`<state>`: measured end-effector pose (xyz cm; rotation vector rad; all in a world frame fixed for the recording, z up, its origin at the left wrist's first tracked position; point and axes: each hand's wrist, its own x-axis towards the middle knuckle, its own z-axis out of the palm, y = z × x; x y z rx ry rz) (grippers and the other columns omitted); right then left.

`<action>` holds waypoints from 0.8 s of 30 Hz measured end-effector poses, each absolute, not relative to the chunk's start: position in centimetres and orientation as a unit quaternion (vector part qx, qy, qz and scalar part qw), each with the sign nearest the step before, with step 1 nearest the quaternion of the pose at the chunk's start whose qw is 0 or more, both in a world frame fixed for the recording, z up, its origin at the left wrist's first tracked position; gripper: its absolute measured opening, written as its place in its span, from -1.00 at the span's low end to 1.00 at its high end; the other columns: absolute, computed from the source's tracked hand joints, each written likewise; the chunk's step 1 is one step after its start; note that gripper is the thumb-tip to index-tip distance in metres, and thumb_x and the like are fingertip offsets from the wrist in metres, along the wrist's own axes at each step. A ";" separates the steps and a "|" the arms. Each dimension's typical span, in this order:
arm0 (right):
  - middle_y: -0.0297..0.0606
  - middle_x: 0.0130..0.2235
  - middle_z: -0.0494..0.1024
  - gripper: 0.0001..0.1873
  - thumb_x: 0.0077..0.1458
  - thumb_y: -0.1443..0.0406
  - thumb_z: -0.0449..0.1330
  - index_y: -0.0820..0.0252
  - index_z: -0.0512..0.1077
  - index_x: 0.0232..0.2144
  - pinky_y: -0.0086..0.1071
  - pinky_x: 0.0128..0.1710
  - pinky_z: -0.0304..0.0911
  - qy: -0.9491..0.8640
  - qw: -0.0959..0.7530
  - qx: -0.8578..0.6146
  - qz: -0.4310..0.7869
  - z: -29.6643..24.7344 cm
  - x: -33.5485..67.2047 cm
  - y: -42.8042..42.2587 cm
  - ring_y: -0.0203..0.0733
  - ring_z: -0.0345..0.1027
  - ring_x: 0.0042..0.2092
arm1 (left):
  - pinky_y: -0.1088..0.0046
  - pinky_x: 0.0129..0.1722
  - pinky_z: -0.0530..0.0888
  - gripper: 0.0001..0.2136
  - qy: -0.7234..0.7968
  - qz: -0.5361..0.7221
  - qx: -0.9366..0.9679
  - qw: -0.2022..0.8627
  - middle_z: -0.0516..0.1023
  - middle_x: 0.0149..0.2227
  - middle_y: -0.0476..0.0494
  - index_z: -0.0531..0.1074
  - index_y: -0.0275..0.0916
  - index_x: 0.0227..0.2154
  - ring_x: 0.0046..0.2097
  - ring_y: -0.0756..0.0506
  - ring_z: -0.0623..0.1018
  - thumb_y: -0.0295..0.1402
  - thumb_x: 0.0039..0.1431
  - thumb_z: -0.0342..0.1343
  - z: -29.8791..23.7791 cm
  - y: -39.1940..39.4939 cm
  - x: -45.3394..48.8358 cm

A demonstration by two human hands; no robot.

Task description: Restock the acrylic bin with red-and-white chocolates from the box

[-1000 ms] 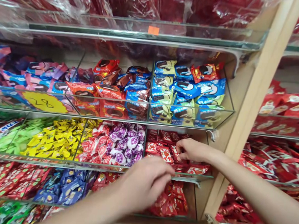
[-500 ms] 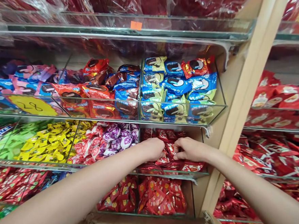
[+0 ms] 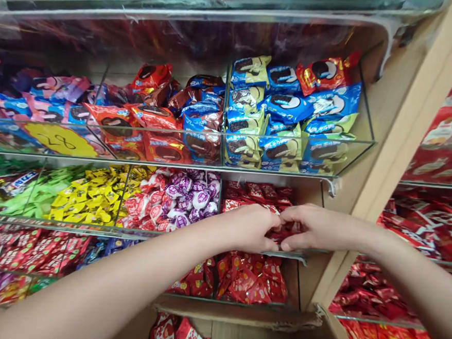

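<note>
Both hands had closed together since the earlier frame. Left hand (image 3: 251,227) and right hand (image 3: 315,228) were curled, fingertips touching, over red sweets (image 3: 263,194); their grip was hidden.

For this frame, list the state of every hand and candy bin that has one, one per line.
Left hand: curled, fingers in the red wrapped candies.
Right hand: curled, touching the same candies.
Clear glass bin: open-fronted, partly filled.
Blue cookie packets: stacked high.
Yellow wrapped candies: loosely heaped.
Purple-and-white candies: piled.
</note>
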<state>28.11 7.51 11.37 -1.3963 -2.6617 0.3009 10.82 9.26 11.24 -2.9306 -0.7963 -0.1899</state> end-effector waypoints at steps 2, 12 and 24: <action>-0.23 -0.38 0.50 -0.77 -0.13 0.25 0.16 0.21 0.42 -0.35 -0.42 -0.43 0.14 -0.868 0.050 -0.491 0.052 10.9 28.0 7.5 -0.16 0.33 -0.36 | 0.48 -0.49 0.32 -0.85 -0.292 -0.063 -0.953 0.058 0.51 -0.47 -0.14 0.43 -0.26 -0.43 -0.41 -0.12 0.48 -0.32 -0.07 0.06 10.5 9.4 11.3; -0.27 -0.46 0.47 -0.86 -0.01 0.29 0.06 0.19 0.40 -0.44 -0.46 -0.46 0.08 -0.885 0.087 -0.457 0.017 9.2 28.8 8.4 -0.26 0.28 -0.44 | 0.56 -0.54 0.25 -0.81 -0.316 -0.105 -0.943 -0.006 0.49 -0.54 0.02 0.46 -0.18 -0.40 -0.50 0.00 0.43 -0.42 -0.01 -0.05 10.8 10.4 9.8; -0.31 -0.53 0.45 -0.78 0.03 0.26 0.03 0.23 0.44 -0.47 -0.48 -0.48 0.06 -0.884 0.109 -0.452 0.046 9.2 29.1 8.0 -0.31 0.22 -0.50 | 0.59 -0.27 0.31 -0.59 -0.255 -0.066 -0.963 -0.056 0.47 -0.13 -0.07 0.27 -0.20 -0.04 -0.20 -0.02 0.46 -0.32 0.00 0.08 11.3 10.0 8.0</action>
